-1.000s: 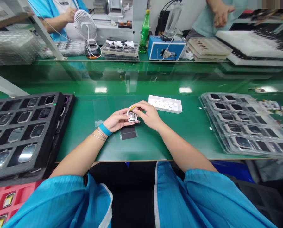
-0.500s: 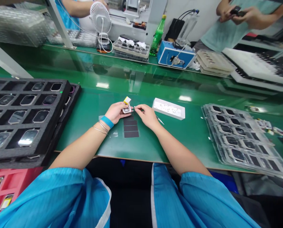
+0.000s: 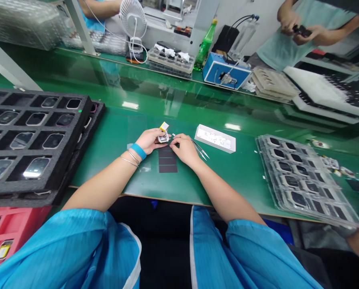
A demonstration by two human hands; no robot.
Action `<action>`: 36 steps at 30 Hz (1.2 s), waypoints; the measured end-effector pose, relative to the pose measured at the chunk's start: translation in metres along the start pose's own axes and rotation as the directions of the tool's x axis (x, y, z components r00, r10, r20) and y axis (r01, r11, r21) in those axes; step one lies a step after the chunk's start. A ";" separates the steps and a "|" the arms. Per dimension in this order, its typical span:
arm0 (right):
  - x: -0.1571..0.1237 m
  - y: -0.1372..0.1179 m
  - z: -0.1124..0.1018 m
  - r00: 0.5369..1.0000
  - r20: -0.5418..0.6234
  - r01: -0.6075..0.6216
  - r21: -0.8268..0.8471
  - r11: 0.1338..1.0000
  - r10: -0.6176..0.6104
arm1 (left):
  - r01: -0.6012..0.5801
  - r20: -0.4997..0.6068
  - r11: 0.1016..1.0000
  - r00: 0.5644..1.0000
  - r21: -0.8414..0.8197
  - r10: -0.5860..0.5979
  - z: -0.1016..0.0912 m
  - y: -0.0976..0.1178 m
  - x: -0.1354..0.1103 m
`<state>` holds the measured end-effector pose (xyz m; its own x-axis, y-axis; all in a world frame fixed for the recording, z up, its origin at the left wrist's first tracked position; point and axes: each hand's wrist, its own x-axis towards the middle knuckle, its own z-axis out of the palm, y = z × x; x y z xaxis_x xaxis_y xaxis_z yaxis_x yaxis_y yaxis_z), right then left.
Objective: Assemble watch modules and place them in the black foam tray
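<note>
A small watch case (image 3: 163, 138) with a yellow-and-white battery (image 3: 164, 126) sticking up from it is in my left hand (image 3: 149, 141), fingers closed around its edge. My right hand (image 3: 184, 149) is beside it, thumb and fingertips pinched together at the upper right corner of a sheet of black strips (image 3: 168, 162). Whatever lies between those fingertips is too small to make out. Tweezers (image 3: 202, 152) stick out behind the right hand, tips toward the lower right; I cannot tell whether the hand touches them. A tiny white piece (image 3: 174, 135) is just above the right fingers.
A white box (image 3: 215, 138) of small parts stands right of my hands. Black foam trays (image 3: 54, 176) of watches are at left, above a red tray (image 3: 25, 228). Clear trays (image 3: 270, 192) of watch parts are stacked at right. A fan (image 3: 133, 20) and blue device (image 3: 224, 70) stand behind.
My right hand has moved down from beside the watch case to the black strips. More of the tweezers shows behind it. My left hand still holds the watch case.
</note>
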<state>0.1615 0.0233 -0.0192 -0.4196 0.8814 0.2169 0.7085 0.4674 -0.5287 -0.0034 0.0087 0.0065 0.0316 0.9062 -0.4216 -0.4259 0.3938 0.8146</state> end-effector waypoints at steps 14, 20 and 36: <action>0.004 0.003 0.010 0.999 0.018 -0.049 0.033 0.998 0.049 | -0.005 0.003 1.000 1.000 0.019 0.005 0.001 -0.001 -0.001; -0.013 -0.003 -0.005 0.984 0.001 0.176 -0.009 0.984 -0.176 | -0.015 -0.006 0.999 1.000 0.032 0.015 0.002 0.000 -0.001; -0.016 0.000 -0.018 0.985 -0.168 0.063 0.600 0.798 0.049 | -0.078 0.106 0.972 0.993 0.221 0.055 0.017 -0.006 -0.016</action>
<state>0.1784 0.0102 -0.0076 -0.2830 0.9022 0.3256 0.1986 0.3872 -0.9003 0.0143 -0.0052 0.0150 0.1032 0.9378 -0.3316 -0.2163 0.3466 0.9128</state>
